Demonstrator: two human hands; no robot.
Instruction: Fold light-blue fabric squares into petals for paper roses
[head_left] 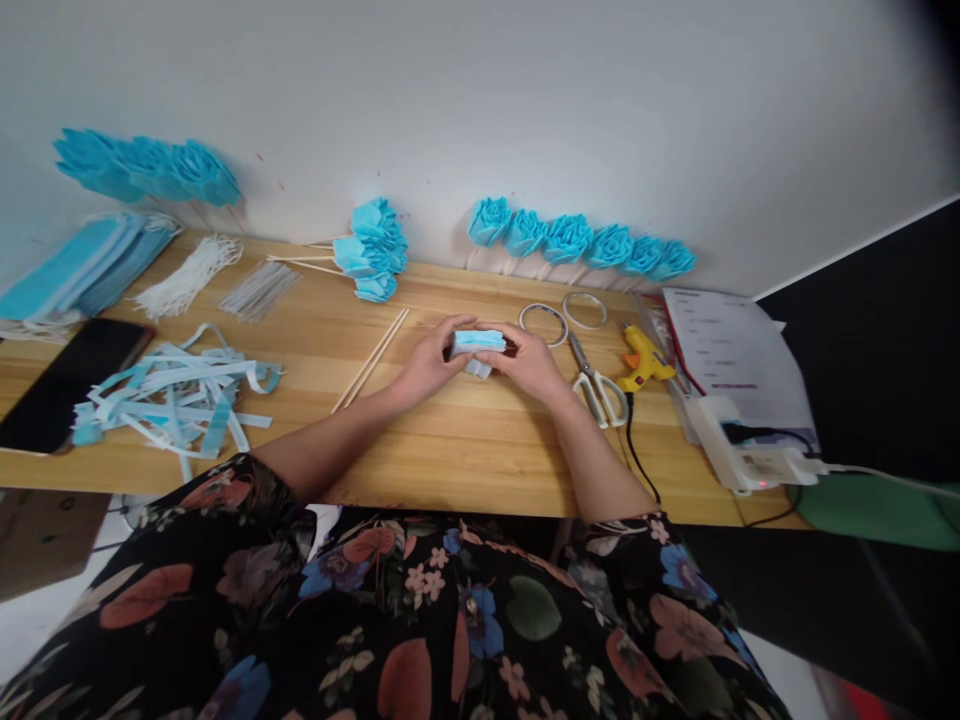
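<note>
"What's there?"
"A wooden table (pixel 450 460). Blue flowers (pixel 568 238) line its back edge, heads beyond it, perhaps sparing the petals. A heap of strips (pixel 176 385) lies near the front-left corner."
"The hands?"
"Left hand (pixel 439 360) and right hand (pixel 535 365) meet midway between the side edges. Scissors (pixel 592 385), beside the right, point handles toward the front edge, seemingly for easy reach."
"Holding anything?"
"Yes: fingers and thumbs close on opposite ends of a pleated blue bundle (pixel 480 341), probably keeping its folds together."

hands (pixel 433 364) hold blue bundle (pixel 480 341) (layered) | scissors (pixel 586 368) beside glue gun (pixel 643 360)
</note>
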